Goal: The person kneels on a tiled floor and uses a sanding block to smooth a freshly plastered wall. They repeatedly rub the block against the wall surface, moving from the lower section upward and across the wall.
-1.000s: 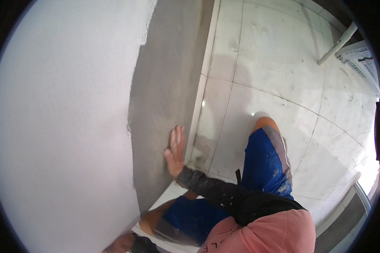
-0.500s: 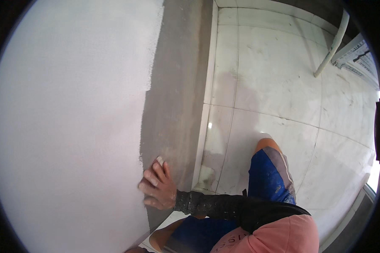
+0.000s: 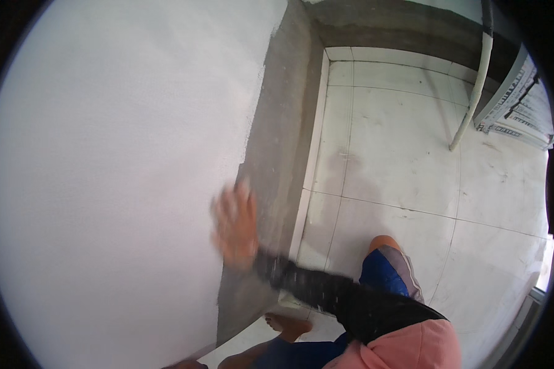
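Note:
My right hand (image 3: 235, 227) lies back-outward against the wall, over the border between its white coat (image 3: 123, 184) and the bare grey strip (image 3: 277, 123). Its fingers point up the wall and are smeared by motion. Whether something sits under them, I cannot tell. A black sleeve (image 3: 314, 286) with pale specks covers that forearm, which reaches leftward across me. At the bottom edge a sliver of skin (image 3: 188, 365) shows beside my knee. It may be part of my left hand, but no fingers show.
Pale tiles (image 3: 406, 154) cover the floor, with a light skirting (image 3: 311, 166) along the wall's foot. A white pole (image 3: 471, 111) stands at the far right, near a stack of printed sheets or packages (image 3: 523, 111). My bare foot (image 3: 289, 325) is near the wall.
My right hand has slid up along the wall and blurred; a small pale piece seen at its fingertips earlier cannot be made out. The view has shifted, showing more of the far corner.

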The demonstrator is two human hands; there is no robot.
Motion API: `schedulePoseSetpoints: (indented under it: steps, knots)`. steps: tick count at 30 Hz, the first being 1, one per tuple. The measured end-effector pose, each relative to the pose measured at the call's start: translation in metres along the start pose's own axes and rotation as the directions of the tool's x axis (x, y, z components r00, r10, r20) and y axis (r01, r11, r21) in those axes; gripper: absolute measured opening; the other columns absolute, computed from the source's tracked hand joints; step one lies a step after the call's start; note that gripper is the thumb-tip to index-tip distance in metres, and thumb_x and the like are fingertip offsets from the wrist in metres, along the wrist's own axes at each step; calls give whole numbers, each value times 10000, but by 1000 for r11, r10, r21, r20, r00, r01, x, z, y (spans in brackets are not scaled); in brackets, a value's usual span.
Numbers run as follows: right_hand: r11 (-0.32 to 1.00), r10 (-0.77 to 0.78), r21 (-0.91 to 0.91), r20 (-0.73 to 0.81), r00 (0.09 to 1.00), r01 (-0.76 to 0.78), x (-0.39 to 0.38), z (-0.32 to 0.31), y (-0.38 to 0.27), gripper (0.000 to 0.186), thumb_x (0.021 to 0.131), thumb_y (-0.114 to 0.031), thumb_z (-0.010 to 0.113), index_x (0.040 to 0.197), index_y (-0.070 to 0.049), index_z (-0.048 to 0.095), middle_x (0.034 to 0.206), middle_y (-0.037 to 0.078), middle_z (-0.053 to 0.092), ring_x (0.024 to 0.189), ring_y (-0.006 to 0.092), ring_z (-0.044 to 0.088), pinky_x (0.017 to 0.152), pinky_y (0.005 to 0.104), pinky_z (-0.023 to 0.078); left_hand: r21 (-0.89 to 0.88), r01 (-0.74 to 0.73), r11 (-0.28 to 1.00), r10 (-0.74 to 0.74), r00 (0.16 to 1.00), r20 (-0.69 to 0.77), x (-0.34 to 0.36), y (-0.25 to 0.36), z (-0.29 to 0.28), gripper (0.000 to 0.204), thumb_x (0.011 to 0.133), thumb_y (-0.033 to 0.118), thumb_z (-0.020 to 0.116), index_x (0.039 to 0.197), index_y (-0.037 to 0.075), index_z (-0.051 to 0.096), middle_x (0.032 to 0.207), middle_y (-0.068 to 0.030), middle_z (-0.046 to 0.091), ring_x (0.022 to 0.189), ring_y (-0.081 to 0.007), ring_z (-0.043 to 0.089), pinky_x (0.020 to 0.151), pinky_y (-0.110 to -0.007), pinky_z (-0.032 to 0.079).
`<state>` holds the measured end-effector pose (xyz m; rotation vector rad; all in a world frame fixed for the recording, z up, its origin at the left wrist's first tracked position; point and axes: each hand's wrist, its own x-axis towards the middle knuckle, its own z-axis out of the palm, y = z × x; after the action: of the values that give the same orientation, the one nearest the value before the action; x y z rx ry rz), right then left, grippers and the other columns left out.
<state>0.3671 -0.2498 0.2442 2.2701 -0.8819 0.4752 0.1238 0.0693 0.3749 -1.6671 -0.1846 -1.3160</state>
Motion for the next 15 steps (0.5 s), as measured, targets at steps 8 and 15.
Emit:
schedulePoseSetpoints:
  steps: [8,15]
  knots:
    - [-22,96,1000,-11,995,13,62,40,21,582,1054,-329,426,1597,-140,340,1638,178,312,1524,381,253,1210,576,210,549,-351,759,412,911,12,7,-11,-3,662,1057,332,507,1463,-165,346,1417,-373,488,1239,-574,542,1194,-656,251]
    - [-523,68,844,178,982,-117,80,40,36,642,1021,-273,470,1568,18,300,1633,238,282,1523,472,190,1215,615,152,-516,356,780,-336,932,134,-9,12,-72,598,1041,316,567,1432,-113,425,1431,-327,480,1225,-426,546,1102,-532,409]
